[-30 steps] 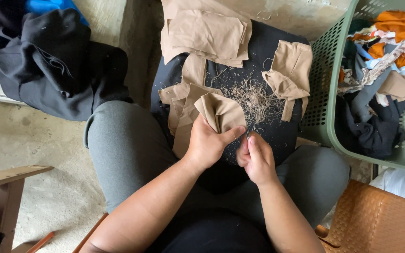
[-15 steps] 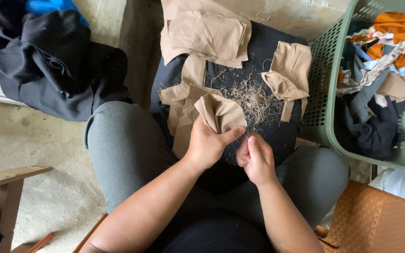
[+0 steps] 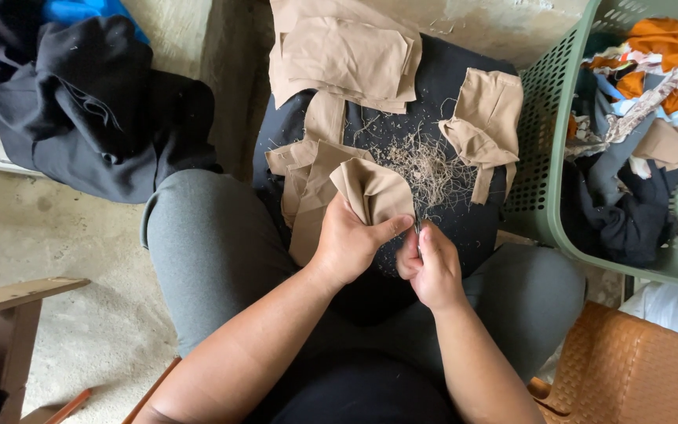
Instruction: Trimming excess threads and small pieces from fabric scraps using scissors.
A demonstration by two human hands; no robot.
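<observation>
place: home sewing corner | signs: concrete floor; laundry basket; cut cloth pieces; thread trimmings

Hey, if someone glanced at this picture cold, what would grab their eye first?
Probably the two bare hands at centre: the left hand grips a folded tan fabric piece, while the right hand pinches a small dark tool against its edge. Just beyond them a tangle of loose threads lies on a dark cloth, ringed by more tan pieces. At far right, a green plastic basket holds mixed clothes.
</observation>
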